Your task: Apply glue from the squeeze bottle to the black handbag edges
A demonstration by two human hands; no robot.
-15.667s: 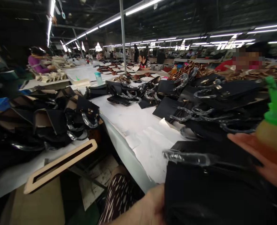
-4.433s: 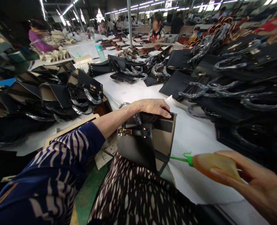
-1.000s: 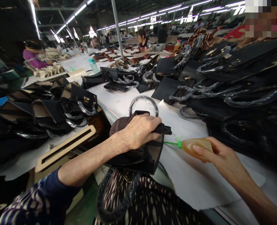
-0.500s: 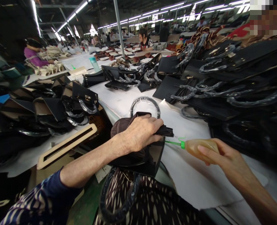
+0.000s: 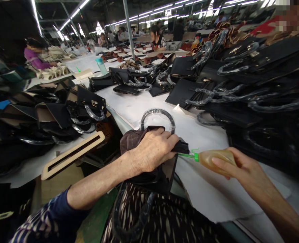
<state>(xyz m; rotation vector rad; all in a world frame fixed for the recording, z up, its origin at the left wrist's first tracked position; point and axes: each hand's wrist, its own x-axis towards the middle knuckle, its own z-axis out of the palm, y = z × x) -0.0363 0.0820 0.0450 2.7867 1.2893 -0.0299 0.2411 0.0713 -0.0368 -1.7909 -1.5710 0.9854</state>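
My left hand (image 5: 153, 148) is closed over the top of a black handbag (image 5: 164, 172) that stands at the near table edge against my lap, pressing down its brown lining. The bag's plastic-wrapped round handle (image 5: 157, 113) sticks up behind my fingers. My right hand (image 5: 243, 168) grips a squeeze bottle of amber glue (image 5: 214, 158) lying sideways. Its green nozzle (image 5: 187, 155) points left and touches the bag's upper right corner just under my left fingertips.
White paper covers the table (image 5: 202, 189). Piles of black handbags with wrapped handles (image 5: 253, 98) fill its right side and far end. More bags (image 5: 60, 114) lie on a left bench beside a wooden slotted frame (image 5: 72, 154). Other people work at distant tables.
The bottle's nozzle has come in from a little right of the bag to touch its corner. My left hand keeps its hold on the bag top; the view has shifted slightly.
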